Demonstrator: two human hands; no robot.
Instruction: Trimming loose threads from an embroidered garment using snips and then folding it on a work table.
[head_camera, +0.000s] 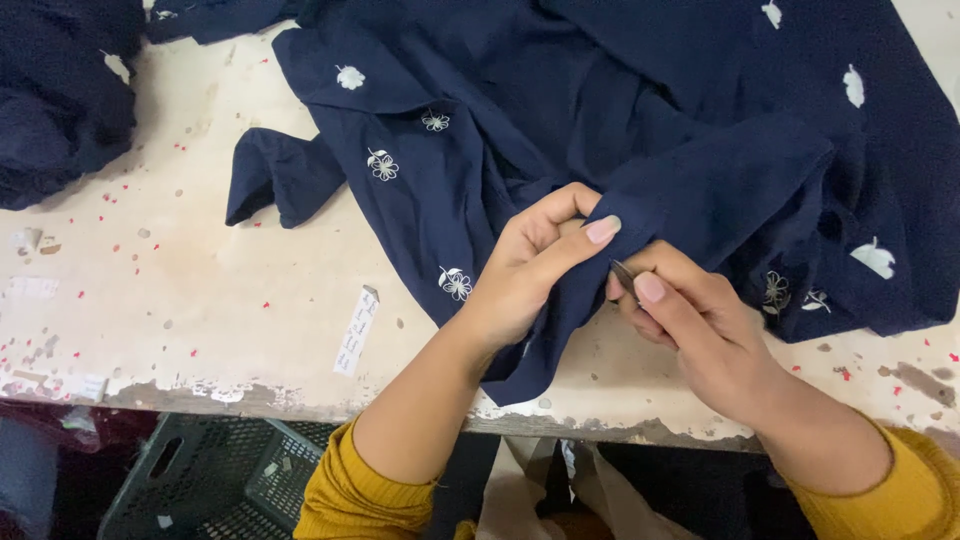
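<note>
Left hand (530, 265) pinched a fold of the navy embroidered garment (640, 130) at the worktop (200, 270) edge, right hand (690, 320) clamped on small metal tweezers (624, 275) touching it; a slip likely snags the fabric.

A narrow white paper label (357, 331) lies on the worn table (200, 270).

Worn, paint-chipped cream worktable (200, 300); dark plastic crate (200, 480) on floor beneath its edge; even light.
</note>
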